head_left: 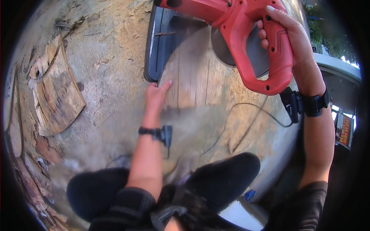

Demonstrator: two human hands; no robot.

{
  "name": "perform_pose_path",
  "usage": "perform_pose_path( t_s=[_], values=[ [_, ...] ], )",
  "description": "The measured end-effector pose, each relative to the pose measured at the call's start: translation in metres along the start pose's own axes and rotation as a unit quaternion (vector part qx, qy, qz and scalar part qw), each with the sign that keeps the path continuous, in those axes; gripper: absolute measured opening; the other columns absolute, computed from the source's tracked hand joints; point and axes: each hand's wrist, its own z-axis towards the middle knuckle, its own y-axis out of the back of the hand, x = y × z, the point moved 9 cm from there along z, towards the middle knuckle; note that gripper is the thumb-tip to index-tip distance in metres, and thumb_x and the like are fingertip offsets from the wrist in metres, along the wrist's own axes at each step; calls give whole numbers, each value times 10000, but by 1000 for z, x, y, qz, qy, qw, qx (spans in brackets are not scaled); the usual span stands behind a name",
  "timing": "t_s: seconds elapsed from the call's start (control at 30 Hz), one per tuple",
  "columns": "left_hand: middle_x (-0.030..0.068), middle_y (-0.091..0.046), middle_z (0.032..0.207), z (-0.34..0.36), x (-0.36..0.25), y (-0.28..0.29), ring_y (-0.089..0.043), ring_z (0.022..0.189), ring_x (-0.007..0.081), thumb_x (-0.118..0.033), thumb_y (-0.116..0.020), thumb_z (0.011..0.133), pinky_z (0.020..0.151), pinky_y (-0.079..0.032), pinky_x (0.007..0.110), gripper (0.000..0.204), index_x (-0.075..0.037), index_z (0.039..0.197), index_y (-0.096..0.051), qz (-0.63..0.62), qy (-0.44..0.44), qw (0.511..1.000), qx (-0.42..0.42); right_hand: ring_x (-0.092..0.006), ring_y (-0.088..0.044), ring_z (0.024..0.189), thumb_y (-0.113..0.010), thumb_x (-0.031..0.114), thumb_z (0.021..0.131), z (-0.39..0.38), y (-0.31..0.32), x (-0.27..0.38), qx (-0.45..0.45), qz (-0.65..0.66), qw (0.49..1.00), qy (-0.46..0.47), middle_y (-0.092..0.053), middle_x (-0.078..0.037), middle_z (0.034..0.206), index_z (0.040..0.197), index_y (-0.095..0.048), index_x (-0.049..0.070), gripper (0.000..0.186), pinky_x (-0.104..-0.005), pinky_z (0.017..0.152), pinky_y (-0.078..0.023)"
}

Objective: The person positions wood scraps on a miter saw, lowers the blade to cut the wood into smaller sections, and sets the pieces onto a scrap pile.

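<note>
Dusty tan ground (pixel 115 77), green foliage (pixel 331 36) beyond, bright daylight

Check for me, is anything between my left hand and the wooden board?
Nothing visible: your left hand grips the wooden board by its left edge, thumb on top. The black base lies just beyond the hand, not between them.

Bare right hand (pixel 296 38): closed, fingers curled inward, thumb extended. Bare right forearm (pixel 319 142): below that grip, near upright. Bare left hand (pixel 155 95): left of and below the right grip, thumb pointing right, fingers folded.
</note>
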Motion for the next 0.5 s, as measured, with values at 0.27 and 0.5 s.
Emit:
perform_pose_path(
  t_s=[0.27,0.5],
  values=[
    [237,-652,955,9,4,2,-639,897,285,-392,-772,686,794,-472,341,627,119,1003,-593,16,-10,1000,2,-184,-586,559,-540,203,861,-7,-2,-12,-33,-6,999,13,-589,-92,719,981,-531,-58,288,-289,490,-522],
    [270,-632,1020,11,7,4,-629,965,308,-428,-764,676,838,-467,343,732,151,1074,-557,56,11,998,7,-113,-602,658,-553,247,906,-7,-3,-27,0,-65,997,28,-614,-80,847,1129,-512,-2,337,-236,538,-535]
  ],
)
